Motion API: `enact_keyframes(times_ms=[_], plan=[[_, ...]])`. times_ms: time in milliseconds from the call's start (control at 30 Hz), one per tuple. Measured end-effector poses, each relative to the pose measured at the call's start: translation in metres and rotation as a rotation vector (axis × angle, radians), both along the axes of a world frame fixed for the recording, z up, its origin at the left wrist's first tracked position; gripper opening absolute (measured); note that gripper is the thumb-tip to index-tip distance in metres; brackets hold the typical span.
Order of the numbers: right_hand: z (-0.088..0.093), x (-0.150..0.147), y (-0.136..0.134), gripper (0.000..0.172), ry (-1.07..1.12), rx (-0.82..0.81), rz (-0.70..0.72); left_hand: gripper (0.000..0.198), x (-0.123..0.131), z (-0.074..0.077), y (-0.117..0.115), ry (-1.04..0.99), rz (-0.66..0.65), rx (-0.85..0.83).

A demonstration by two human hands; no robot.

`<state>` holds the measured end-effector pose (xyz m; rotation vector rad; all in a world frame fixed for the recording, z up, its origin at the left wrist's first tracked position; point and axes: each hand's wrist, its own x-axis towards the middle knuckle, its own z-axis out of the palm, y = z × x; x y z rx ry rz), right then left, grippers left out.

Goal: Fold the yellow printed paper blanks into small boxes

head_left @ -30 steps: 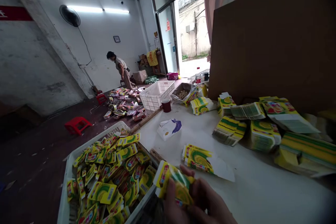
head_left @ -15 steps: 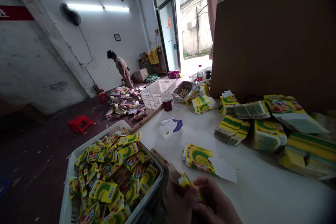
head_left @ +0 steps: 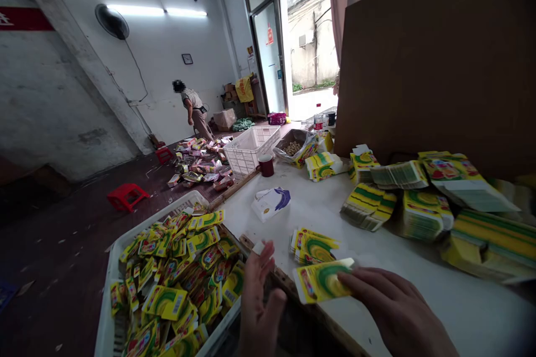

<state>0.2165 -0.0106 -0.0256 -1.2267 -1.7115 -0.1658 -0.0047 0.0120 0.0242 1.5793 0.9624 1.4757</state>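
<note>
My right hand [head_left: 400, 309] pinches the end of a yellow and green printed carton [head_left: 320, 283], which hangs over the table's wooden edge. Just left of it, my left hand [head_left: 262, 304] is open, its thumb apart from the raised fingers. A small white patch shows at its fingertips; I cannot tell what it is. Behind the held carton, a small stack of flat yellow cartons [head_left: 312, 244] lies on the white table [head_left: 243, 223]. On my left, a pale plastic crate [head_left: 109, 276] is heaped with folded yellow cartons [head_left: 165, 304].
Bundles of flat cartons [head_left: 368, 206] line the table's right side by a brown board [head_left: 419, 78]. A tissue pack [head_left: 271, 203], a dark red mug [head_left: 266, 165] and a white crate [head_left: 247, 156] stand farther back. One person [head_left: 196, 109] stands beyond a floor pile [head_left: 205, 162].
My hands have parted. The left has let go and risen leftward; the right has moved right and up, now holding a carton out flat. The distant person has shifted slightly.
</note>
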Motion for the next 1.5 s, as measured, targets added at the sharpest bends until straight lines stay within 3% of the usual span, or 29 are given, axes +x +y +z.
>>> enact_keyframes(times_ms=[67,100,167,233,267,333,433,500,567,667,767,867,967,1067,1167,1267,1367,1500], plan=[[0.01,-0.001,-0.003,0.025,-0.234,0.126,0.077,0.096,0.004,0.018,-0.005,0.26,-0.048,-0.052],[0.014,-0.004,-0.004,0.026,-0.307,0.164,0.137,0.101,0.008,0.026,-0.007,0.404,-0.115,-0.119],[0.019,-0.013,-0.009,0.035,-0.317,0.199,0.187,0.083,0.015,0.035,-0.009,0.59,-0.272,-0.235],[0.015,-0.02,-0.013,0.052,-0.117,0.145,0.092,0.058,0.02,0.034,-0.01,0.645,-0.338,-0.275],[0.011,-0.023,-0.014,0.062,0.041,0.069,0.028,0.056,0.021,0.029,-0.011,0.656,-0.318,-0.277],[0.004,-0.029,-0.016,0.071,0.406,-0.167,0.01,0.075,0.022,0.012,-0.015,0.685,-0.21,-0.287],[0.006,-0.038,-0.018,0.061,0.94,-0.616,0.36,0.094,0.023,-0.015,-0.025,0.622,-0.045,-0.289],[0.013,-0.043,-0.02,0.061,1.218,-0.872,0.638,0.082,0.025,-0.023,-0.029,0.546,-0.017,-0.208],[0.018,-0.045,-0.021,0.062,1.334,-0.975,0.741,0.063,0.027,-0.022,-0.027,0.525,-0.128,-0.125],[0.014,-0.043,-0.022,0.064,1.194,-0.9,0.6,0.054,0.029,-0.01,-0.021,0.552,-0.246,-0.158],[0.001,-0.039,-0.021,0.063,0.969,-0.765,0.563,0.066,0.03,-0.007,-0.018,0.523,-0.137,-0.261],[-0.007,-0.039,-0.018,0.05,0.681,-0.608,0.589,0.071,0.036,-0.019,-0.019,0.402,0.002,-0.264],[-0.009,-0.039,-0.012,0.04,0.505,-0.446,0.416,0.066,0.043,-0.024,-0.018,0.33,0.132,-0.197],[-0.01,-0.034,-0.006,0.04,0.463,-0.333,0.252,0.051,0.04,-0.011,-0.014,0.461,0.077,-0.179],[-0.01,-0.027,-0.005,0.04,0.35,-0.349,0.307,0.039,0.026,0.01,-0.01,0.633,-0.096,-0.217],[-0.01,-0.016,-0.01,0.031,0.294,-0.425,0.413,0.04,0.011,0.024,-0.008,0.757,-0.151,-0.228],[-0.007,-0.008,-0.015,0.026,0.302,-0.493,0.453,0.048,0.006,0.03,-0.009,0.815,-0.221,-0.218],[-0.001,-0.017,-0.016,0.025,0.412,-0.575,0.337,0.041,0.014,0.029,-0.014,0.829,-0.195,-0.144]])
